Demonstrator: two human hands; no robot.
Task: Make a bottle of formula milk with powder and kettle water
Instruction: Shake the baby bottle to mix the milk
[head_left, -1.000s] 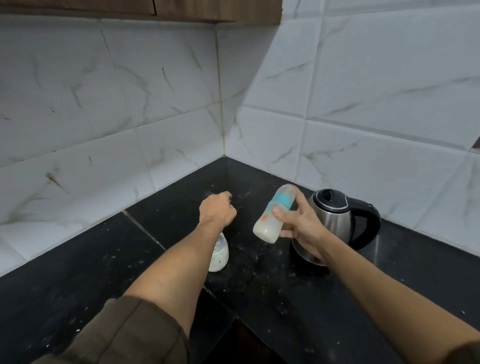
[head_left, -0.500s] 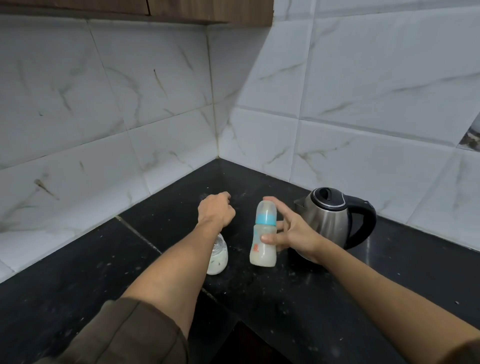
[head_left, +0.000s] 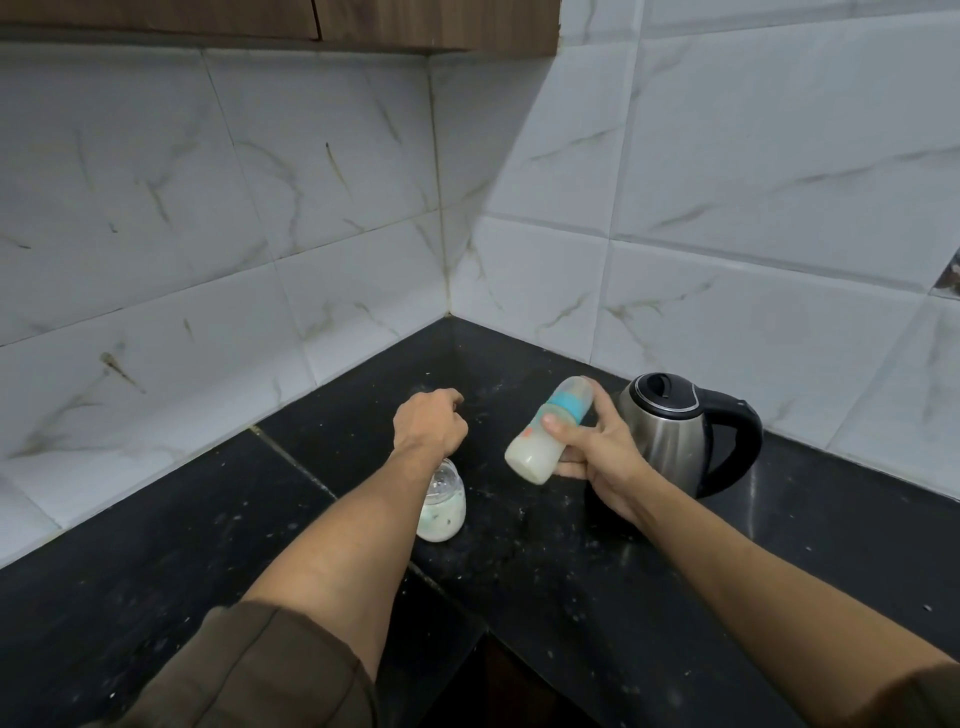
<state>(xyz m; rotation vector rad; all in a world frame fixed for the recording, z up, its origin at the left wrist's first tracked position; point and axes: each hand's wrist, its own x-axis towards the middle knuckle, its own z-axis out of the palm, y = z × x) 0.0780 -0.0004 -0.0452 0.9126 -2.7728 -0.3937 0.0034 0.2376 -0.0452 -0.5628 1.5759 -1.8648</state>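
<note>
My right hand (head_left: 597, 452) grips a baby bottle (head_left: 540, 441) with a blue collar and clear cap, filled with white milk. The bottle is lifted off the counter and tilted, cap toward the upper right. My left hand (head_left: 428, 423) hovers over the counter with fingers curled into a loose fist, and nothing shows in it. Under my left wrist stands a small clear jar (head_left: 441, 506) with whitish powder. A steel kettle (head_left: 670, 431) with a black lid and handle stands just right of my right hand.
The black speckled counter (head_left: 545, 571) runs into a corner of white marble-look wall tiles (head_left: 311, 208). A wooden cabinet (head_left: 260, 21) hangs above. The counter's inner edge drops off near the bottom centre.
The bottle stood upright half a second ago; now it is tilted again, as it was a second ago. My left hand has stayed where it was.
</note>
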